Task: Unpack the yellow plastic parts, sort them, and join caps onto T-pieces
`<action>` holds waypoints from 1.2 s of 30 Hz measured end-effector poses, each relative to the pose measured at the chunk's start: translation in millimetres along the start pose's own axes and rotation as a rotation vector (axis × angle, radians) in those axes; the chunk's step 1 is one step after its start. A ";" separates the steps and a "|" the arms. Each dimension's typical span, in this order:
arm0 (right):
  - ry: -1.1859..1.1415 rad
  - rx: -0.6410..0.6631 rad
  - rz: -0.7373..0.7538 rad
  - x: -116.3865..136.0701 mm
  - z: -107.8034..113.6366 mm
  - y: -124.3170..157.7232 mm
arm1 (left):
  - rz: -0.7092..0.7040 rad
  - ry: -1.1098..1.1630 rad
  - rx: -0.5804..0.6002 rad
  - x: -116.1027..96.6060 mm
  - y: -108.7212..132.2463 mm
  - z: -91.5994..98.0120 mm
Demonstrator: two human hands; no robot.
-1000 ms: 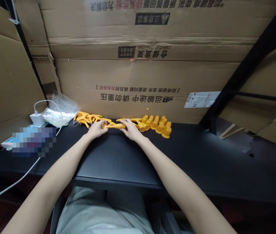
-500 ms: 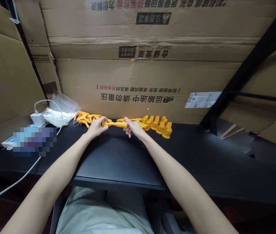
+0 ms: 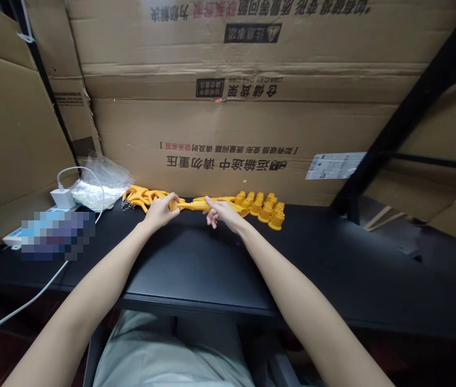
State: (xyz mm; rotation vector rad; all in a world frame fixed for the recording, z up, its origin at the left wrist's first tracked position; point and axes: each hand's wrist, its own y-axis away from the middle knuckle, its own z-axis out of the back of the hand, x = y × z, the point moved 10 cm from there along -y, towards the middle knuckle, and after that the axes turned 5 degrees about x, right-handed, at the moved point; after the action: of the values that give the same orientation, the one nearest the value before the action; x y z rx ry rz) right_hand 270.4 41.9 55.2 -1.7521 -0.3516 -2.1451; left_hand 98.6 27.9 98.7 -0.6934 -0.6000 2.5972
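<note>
Between my hands, level above the dark table [image 3: 196, 263], is a long yellow plastic part [image 3: 190, 206]. My left hand [image 3: 161, 210] is closed on its left end, which looks rounded. At the other end, my right hand [image 3: 220, 213] pinches the thicker section between thumb and fingers. More yellow parts [image 3: 137, 194] with arms lie heaped just beyond my left hand. Several yellow stepped caps [image 3: 265, 211] stand in rows to the right of my right hand. Other yellow pieces behind my hands are partly hidden.
Cardboard sheets [image 3: 228, 121] rise behind the table. On the left are a clear plastic bag [image 3: 101, 185], a white charger [image 3: 62, 198] with its cable, and a blurred-out item [image 3: 56, 235]. A black frame post [image 3: 397, 113] slants at the right.
My right hand has tilted slightly, its fingers lying a little flatter along the yellow part. My left hand keeps its hold almost unmoved.
</note>
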 end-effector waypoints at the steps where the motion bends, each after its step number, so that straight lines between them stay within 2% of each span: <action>1: 0.017 -0.034 -0.040 -2.5 1.1 0.4 | -0.005 -0.006 -0.005 -2.2 0.3 0.7; 4: 0.060 -0.114 -0.117 -6.4 5.1 2.6 | -0.001 -0.006 -0.004 -3.8 0.3 0.0; 6: 0.052 -0.103 -0.143 -9.4 5.2 2.4 | 0.009 0.002 0.003 -1.6 -0.4 -2.0; 13: 0.026 0.038 0.083 -2.3 5.0 -2.7 | 0.030 0.029 -0.005 6.5 -1.4 -1.8; 36: -0.034 -0.049 0.047 -6.8 7.5 -5.5 | 0.017 0.069 0.000 8.4 -0.8 -3.5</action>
State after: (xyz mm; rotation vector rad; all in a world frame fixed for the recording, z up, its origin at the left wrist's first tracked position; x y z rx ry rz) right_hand 276.0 50.7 50.2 -1.8073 -0.2663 -2.1096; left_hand 93.9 33.5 93.2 -0.7877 -0.5759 2.5771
